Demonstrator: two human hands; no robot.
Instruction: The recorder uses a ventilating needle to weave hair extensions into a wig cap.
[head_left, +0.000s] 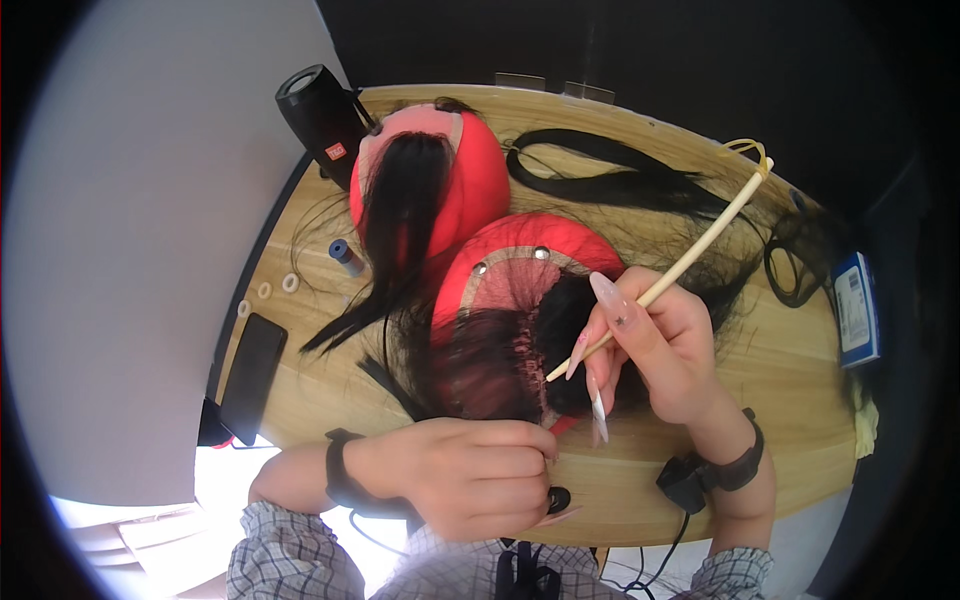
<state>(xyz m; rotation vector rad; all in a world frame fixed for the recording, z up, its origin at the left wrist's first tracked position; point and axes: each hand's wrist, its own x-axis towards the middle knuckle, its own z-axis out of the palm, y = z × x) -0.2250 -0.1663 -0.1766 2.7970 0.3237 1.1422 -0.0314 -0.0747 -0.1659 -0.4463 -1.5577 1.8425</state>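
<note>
A slim pale wooden stick, like a ventilating needle's handle, slants through my right hand, pinched between thumb and fingers. Its lower tip rests at the hair parting on the nearer red wig block. A pink mesh wig cap with a tan edge covers that block, held by round-headed pins. Black hair spreads to both sides of the parting. My left hand is curled at the block's near edge; whatever its fingertips hold is hidden. A small round black object shows beside its fingers.
Behind stands another red block with a black hair lock. Around lie a hair bundle, thread spool, small rings, phone, black speaker and blue box. Cables hang near both wrists.
</note>
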